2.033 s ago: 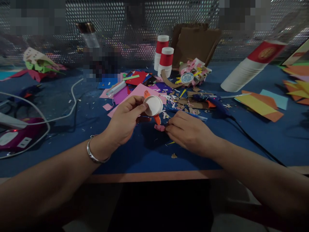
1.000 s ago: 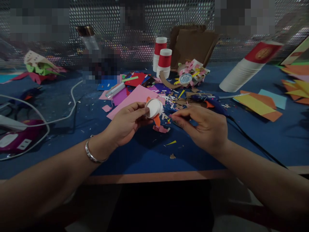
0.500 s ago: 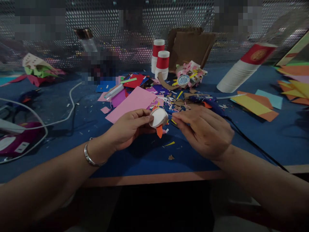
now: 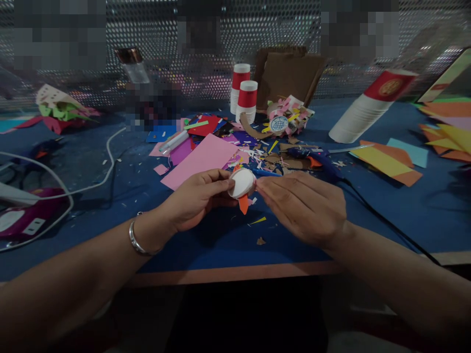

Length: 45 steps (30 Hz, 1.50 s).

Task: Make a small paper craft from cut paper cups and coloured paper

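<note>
My left hand point(image 4: 200, 198) pinches a small white paper cup point(image 4: 243, 183) between thumb and fingers, its round flat end turned up toward me. An orange paper piece point(image 4: 243, 205) juts down from the cup's near side. At the cup's right edge, my right hand point(image 4: 303, 208) has its thumb and fingertips pressed together, touching or almost touching the rim. What these fingertips hold, if anything, is too small to make out. Just behind the right fingers lies a blue pen-like stick point(image 4: 267, 173). Beneath and behind the cup is a pink paper sheet point(image 4: 202, 159).
A blue glue gun point(image 4: 320, 158) lies to the right, its black cord point(image 4: 382, 215) running to the table edge. Stacked cups point(image 4: 246, 100) stand behind paper scraps point(image 4: 257, 157); another cup stack point(image 4: 371, 108) leans right. At left are a purple socket strip point(image 4: 40, 211) and white cable point(image 4: 88, 185).
My right hand has moved slightly left, bringing its fingertips to the cup's edge and uncovering more of the blue stick. The left hand and cup stay nearly in place.
</note>
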Each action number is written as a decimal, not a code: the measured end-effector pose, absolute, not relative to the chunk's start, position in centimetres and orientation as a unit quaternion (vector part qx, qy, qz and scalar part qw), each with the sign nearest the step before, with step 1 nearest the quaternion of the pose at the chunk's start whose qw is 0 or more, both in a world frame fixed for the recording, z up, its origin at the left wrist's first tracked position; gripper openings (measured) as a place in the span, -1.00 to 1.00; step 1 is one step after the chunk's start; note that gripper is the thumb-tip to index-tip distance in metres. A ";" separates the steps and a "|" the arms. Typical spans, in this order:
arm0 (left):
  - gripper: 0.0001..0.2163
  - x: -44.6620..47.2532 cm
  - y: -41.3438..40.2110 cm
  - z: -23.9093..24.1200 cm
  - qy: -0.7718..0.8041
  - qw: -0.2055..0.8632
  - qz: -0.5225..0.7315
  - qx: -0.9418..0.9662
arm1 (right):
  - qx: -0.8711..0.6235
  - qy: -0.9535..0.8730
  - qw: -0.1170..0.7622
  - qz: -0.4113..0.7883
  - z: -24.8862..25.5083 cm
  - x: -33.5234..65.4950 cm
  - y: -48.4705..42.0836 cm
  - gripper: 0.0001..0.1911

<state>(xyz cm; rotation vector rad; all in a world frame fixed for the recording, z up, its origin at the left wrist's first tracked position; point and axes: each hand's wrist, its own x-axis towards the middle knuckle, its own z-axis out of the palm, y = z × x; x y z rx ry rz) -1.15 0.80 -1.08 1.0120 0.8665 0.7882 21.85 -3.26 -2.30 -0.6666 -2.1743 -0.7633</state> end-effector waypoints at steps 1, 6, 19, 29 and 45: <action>-0.93 -1.2 0.8 -1.1 0.392 0.715 0.357 0.456 | -0.259 -0.844 0.361 -0.299 -2.3 21.9 -3.3 -0.70; -0.90 -1.2 0.8 -1.1 0.393 0.718 0.357 0.451 | -0.261 -0.846 0.346 -0.310 -2.1 22.0 -3.4 -0.72; -0.95 -1.2 0.9 -1.0 0.390 0.715 0.360 0.455 | -0.244 -0.839 0.342 -0.346 -1.9 21.9 -3.3 -0.68; -0.88 -1.3 1.9 -0.6 0.411 0.667 0.471 0.405 | -0.294 -0.840 0.381 -0.251 -1.9 21.5 -2.6 -0.92; -0.85 -1.3 1.9 -0.7 0.403 0.663 0.480 0.409 | -0.286 -0.915 0.215 -0.188 -3.3 21.0 -1.8 -0.71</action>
